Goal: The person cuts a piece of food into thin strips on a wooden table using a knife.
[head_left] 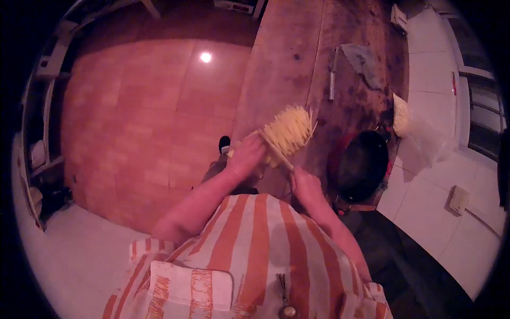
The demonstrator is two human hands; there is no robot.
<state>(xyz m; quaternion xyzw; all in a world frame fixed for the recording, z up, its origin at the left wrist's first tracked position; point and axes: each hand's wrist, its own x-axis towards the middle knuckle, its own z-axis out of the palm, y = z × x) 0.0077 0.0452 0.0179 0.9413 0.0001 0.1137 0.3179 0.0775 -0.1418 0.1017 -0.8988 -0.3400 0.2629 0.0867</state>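
A heap of thin yellow strips [289, 127] lies on the wooden table [287, 64], close to its near left edge. My left hand [248, 154] is closed over yellow pieces at the near left side of the heap. A long thin tool, seemingly a knife [279, 154], runs between the heap and my hands. Its handle end is in my right hand [306, 186], whose fingers are wrapped round it. My left fingertips are near the tool's far end; whether they touch it I cannot tell.
A dark round pan [363, 166] sits at the table's right. Beyond it are a grey cloth [364, 65], a metal rod-like tool [332, 80] and a clear bag [425, 143] beside yellow material [401, 116]. Tiled floor [133, 122] lies left of the table.
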